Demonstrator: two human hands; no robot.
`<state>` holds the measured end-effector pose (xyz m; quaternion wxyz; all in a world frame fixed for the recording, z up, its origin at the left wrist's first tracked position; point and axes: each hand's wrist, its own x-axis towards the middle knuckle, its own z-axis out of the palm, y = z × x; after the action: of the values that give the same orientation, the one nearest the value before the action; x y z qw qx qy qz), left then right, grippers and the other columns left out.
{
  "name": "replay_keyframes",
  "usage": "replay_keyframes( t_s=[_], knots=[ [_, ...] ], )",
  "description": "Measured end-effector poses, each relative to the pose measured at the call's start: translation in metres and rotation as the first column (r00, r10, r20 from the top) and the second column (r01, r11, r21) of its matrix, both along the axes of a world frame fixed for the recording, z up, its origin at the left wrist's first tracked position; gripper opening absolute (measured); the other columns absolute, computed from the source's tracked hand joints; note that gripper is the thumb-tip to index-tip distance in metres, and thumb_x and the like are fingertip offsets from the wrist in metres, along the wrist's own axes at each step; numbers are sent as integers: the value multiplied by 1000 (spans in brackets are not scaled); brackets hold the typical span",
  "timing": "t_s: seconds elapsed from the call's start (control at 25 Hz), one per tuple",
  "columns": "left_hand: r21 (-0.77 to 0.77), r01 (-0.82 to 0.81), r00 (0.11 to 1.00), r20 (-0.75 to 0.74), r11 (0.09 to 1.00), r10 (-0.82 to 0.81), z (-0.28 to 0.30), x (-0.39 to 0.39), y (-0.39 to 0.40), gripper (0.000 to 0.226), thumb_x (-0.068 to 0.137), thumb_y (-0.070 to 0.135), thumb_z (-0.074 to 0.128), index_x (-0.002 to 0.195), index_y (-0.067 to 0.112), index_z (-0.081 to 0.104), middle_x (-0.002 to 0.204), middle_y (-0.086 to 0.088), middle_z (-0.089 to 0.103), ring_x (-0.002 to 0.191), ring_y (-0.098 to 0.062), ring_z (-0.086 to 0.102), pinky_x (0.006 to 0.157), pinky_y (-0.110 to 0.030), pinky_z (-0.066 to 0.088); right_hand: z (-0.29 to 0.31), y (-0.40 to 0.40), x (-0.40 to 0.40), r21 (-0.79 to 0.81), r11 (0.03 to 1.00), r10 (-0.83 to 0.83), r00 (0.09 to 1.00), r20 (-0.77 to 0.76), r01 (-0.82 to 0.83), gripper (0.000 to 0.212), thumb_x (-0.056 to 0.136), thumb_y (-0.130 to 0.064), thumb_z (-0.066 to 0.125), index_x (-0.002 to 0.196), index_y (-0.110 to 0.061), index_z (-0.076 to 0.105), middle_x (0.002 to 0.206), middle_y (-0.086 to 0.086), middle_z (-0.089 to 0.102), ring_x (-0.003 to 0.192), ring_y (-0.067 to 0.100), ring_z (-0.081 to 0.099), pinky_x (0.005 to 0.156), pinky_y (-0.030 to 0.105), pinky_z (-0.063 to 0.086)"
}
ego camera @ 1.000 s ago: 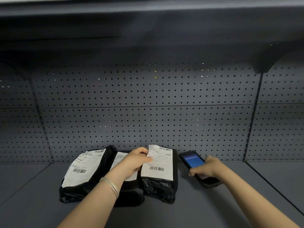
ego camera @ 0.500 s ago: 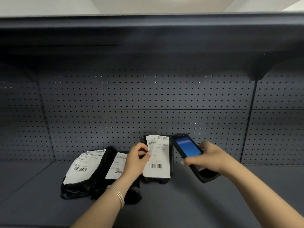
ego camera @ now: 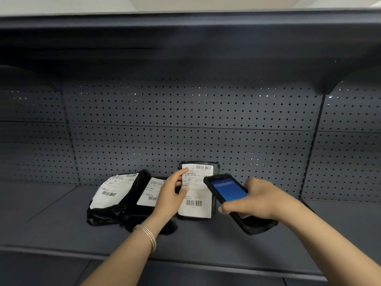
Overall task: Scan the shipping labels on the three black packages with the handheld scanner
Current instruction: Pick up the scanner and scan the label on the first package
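Observation:
Three black plastic packages with white shipping labels are on a grey shelf. The left package (ego camera: 111, 195) and the middle package (ego camera: 151, 191) lie flat, labels up. My left hand (ego camera: 170, 193) grips the left edge of the right package (ego camera: 196, 195) and holds it upright with its label and barcodes facing me. My right hand (ego camera: 259, 200) holds the black handheld scanner (ego camera: 228, 193), blue screen lit, tilted with its top end just in front of that label's right side. Small red dots show on the back panel above.
The grey shelf (ego camera: 226, 242) has a perforated back panel (ego camera: 185, 131) close behind the packages and another shelf (ego camera: 185, 34) overhead. An upright post (ego camera: 311, 153) divides the bay on the right. The shelf's front edge (ego camera: 185, 263) runs below my forearms.
My left hand has stood the right package up from lying flat. My right hand has lifted the scanner off the shelf and brought it left, up to that label.

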<state>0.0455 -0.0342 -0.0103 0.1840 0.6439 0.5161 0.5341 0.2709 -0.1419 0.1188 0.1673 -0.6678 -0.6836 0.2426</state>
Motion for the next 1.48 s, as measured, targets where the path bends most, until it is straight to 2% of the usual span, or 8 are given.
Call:
replay_keyframes(
  t_s=[0.24, 0.36, 0.52, 0.68, 0.88, 1.08, 1.28, 1.48],
  knots=[
    [16, 8, 999, 39, 1000, -9, 0, 2, -7, 54, 84, 5, 65, 124, 39, 52, 124, 7, 58, 103, -3, 55, 77, -13, 47, 15, -24, -3, 37, 999, 16, 992, 128, -20, 51, 62, -56, 83, 76, -17, 52, 68, -6, 58, 55, 11, 53, 48, 23, 39],
    [29, 23, 999, 43, 999, -24, 1, 3, -7, 55, 83, 2, 65, 122, 38, 53, 122, 3, 61, 101, -6, 59, 75, -6, 48, 19, -30, -4, 30, 999, 31, 987, 159, -36, 52, 62, -57, 82, 72, -17, 52, 66, -5, 54, 54, 13, 50, 48, 24, 38],
    [24, 22, 998, 53, 999, -23, 0, 2, -7, 56, 82, 1, 65, 122, 38, 53, 119, 3, 63, 103, -8, 59, 75, -5, 47, 21, -31, -5, 26, 999, 37, 984, 174, -42, 52, 62, -61, 80, 71, -17, 54, 66, -5, 55, 55, 14, 51, 50, 25, 39],
    [24, 24, 998, 60, 999, -26, -1, 1, -5, 56, 82, 2, 66, 124, 35, 53, 119, 3, 62, 103, -5, 57, 74, -13, 52, 21, -30, -6, 24, 999, 31, 986, 163, -36, 51, 64, -61, 78, 74, -17, 55, 69, -4, 56, 61, 17, 54, 55, 28, 42],
    [15, 27, 997, 67, 1000, -28, -1, 1, -4, 55, 82, 0, 66, 126, 29, 54, 116, 2, 62, 102, -6, 58, 73, -5, 48, 20, -27, -5, 26, 999, 26, 986, 164, -30, 53, 63, -62, 78, 78, -17, 56, 73, -4, 58, 61, 14, 55, 57, 27, 43],
    [-1, 51, 997, 58, 999, -51, 4, -4, 3, 53, 81, 2, 68, 123, 30, 53, 114, 0, 63, 95, -12, 63, 78, -19, 52, 16, -23, -4, 32, 999, 29, 988, 153, -34, 50, 65, -60, 80, 78, -18, 55, 72, -5, 58, 60, 12, 55, 54, 25, 42],
    [-113, 72, 990, 127, 991, -57, 14, -9, 12, 52, 80, 0, 69, 123, 25, 54, 117, -6, 63, 94, -22, 66, 82, -30, 55, 8, -9, -2, 57, 998, 11, 995, 98, -17, 56, 63, -59, 82, 86, -17, 54, 80, -5, 62, 66, 12, 59, 58, 26, 46],
    [-311, 62, 996, 82, 948, -38, 19, -14, 21, 50, 82, 2, 68, 128, 18, 55, 117, -2, 62, 84, -11, 61, 71, -13, 47, -3, 12, 2, 76, 997, -20, 997, 81, 13, 70, 63, -63, 81, 103, -13, 51, 90, -3, 59, 70, 8, 56, 54, 25, 43]
  ],
)
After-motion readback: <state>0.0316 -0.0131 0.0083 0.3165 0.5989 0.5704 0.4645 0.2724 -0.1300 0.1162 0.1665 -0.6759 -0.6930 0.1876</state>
